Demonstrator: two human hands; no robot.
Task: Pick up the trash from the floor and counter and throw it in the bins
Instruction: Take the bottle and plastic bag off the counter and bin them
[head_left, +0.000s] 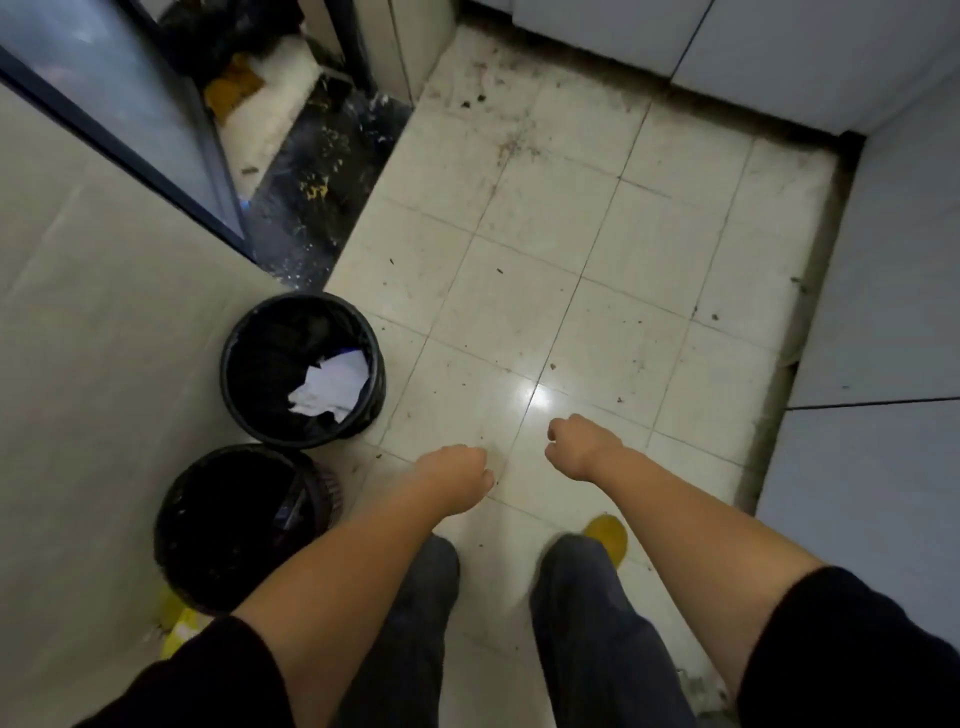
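Note:
Two round black bins stand against the left wall. The far bin (244, 332) holds crumpled white paper (330, 387); the near bin (218, 540) has a black liner and looks dark inside. My left hand (460, 478) hangs over the tiled floor just right of the bins, fingers curled under, nothing visible in it. My right hand (582, 444) is a little further right, also curled into a loose fist with nothing seen in it. Small dark crumbs (478, 98) lie scattered on the tiles.
Pale cabinet fronts (883, 312) line the right side and the back. A dark doorway strip (317, 192) with yellow and white debris runs at upper left beside a glass door (104, 104). A yellow wrapper (179, 629) lies by the near bin. My legs and yellow shoe (608, 535) stand below.

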